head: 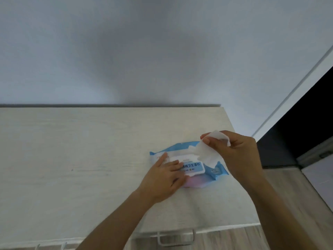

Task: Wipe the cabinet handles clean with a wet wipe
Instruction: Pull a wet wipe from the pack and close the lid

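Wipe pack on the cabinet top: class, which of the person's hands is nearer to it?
Left. The left hand rests flat on the wipe pack; the right hand is above its far right corner, pinching the wet wipe that comes out of it.

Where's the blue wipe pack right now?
Head view: the blue plastic wet-wipe pack lies right of centre on the pale cabinet top, under the left hand.

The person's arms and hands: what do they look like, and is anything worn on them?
The left hand and the right hand are bare: no gloves, no rings that can be seen. The left forearm and the right forearm are bare too, with no sleeve, watch or bracelet in view. The nails look short and plain.
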